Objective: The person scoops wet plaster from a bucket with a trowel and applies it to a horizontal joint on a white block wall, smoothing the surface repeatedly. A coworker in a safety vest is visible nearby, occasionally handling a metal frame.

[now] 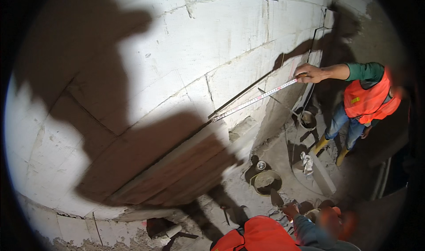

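Observation:
Neither my left hand nor my right hand is in view. At the right, a standing co-worker [367, 96] in an orange vest and yellow boots stretches one arm to the wall. That co-worker's hand [311, 73] grips a tape measure [259, 97], its blade drawn out along the wall. The blade's far end meets the end of a long dark gap between blocks. At the bottom, a second co-worker in an orange vest [265, 234] is low down. The second co-worker's hand [290, 211] is at a trowel [277, 198], apparently by its handle.
A curved pale block wall [226, 34] fills the left and top, partly under large shadows. A mortar bucket [267, 183], a small tin [260, 165] and another bucket [306, 120] stand on the floor. A pale block [324, 180] lies near the boots; rubble [170, 231] lies at the wall's foot.

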The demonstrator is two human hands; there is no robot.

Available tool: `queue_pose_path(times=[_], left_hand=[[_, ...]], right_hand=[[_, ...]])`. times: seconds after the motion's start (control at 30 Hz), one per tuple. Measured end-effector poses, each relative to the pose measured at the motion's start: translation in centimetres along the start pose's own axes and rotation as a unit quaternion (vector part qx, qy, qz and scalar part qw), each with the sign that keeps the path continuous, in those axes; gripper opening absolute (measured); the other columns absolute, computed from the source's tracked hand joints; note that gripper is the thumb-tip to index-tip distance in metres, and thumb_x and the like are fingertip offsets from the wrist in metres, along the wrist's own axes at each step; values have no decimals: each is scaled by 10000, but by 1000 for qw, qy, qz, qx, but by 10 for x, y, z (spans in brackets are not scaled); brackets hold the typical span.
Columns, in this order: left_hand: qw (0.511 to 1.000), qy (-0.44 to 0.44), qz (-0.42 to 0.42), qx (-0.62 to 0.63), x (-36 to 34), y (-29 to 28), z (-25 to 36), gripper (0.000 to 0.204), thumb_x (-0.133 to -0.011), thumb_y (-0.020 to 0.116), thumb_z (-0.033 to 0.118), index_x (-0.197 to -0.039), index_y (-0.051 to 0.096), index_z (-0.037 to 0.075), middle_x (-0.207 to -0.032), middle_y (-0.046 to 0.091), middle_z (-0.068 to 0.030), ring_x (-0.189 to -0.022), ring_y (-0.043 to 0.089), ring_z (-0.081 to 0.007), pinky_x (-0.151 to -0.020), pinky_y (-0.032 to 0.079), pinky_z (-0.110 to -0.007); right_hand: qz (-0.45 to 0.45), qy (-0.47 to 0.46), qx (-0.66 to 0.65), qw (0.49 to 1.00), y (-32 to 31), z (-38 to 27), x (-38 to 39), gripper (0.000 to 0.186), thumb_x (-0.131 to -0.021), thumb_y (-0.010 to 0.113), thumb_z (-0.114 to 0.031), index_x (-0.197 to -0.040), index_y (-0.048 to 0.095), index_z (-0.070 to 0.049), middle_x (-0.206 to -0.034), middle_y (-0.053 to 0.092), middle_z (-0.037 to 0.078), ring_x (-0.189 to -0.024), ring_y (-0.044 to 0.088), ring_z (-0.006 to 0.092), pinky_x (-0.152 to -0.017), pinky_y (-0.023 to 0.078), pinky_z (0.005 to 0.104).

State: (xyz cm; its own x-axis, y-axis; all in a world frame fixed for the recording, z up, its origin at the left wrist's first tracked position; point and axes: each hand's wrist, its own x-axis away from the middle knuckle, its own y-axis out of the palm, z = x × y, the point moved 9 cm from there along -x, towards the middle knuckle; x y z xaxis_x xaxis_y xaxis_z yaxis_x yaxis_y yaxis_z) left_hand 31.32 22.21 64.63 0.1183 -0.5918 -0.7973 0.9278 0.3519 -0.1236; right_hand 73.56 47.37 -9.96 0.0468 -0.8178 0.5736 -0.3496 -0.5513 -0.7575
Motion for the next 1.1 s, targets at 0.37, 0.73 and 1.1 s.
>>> queue_pose_path(times=[0.37, 0.73, 1.1], left_hand=[[993, -16, -50, 103, 3, -23, -25, 243, -977, 777, 90, -1220, 765, 105, -1002, 705, -124, -761, 711, -299, -675, 616, -479], [992, -100, 77, 19, 36, -33, -44, 191, -844, 820, 160, -867, 813, -29, -748, 727, -137, -654, 674, -283, -637, 565, -429], [992, -125, -9, 30, 56, -40, -39, 123, -820, 824, 21, -929, 834, -38, -812, 735, -176, -719, 692, -303, -671, 573, -436]], right_hand=[[-43, -23, 32, 998, 26, -10, 5, 589, -821, 851, -574, -1039, 847, -26, -1071, 815, 261, -1048, 806, 404, -907, 626, 514], [-47, -24, 72, 996, 68, 48, 25, 617, -841, 816, -535, -1129, 829, 10, -1191, 793, 293, -1103, 798, 404, -936, 635, 491], [-51, -11, 91, 994, 136, 104, 29, 629, -847, 752, -642, -1027, 859, -49, -1096, 825, 230, -1061, 804, 412, -891, 634, 535]])
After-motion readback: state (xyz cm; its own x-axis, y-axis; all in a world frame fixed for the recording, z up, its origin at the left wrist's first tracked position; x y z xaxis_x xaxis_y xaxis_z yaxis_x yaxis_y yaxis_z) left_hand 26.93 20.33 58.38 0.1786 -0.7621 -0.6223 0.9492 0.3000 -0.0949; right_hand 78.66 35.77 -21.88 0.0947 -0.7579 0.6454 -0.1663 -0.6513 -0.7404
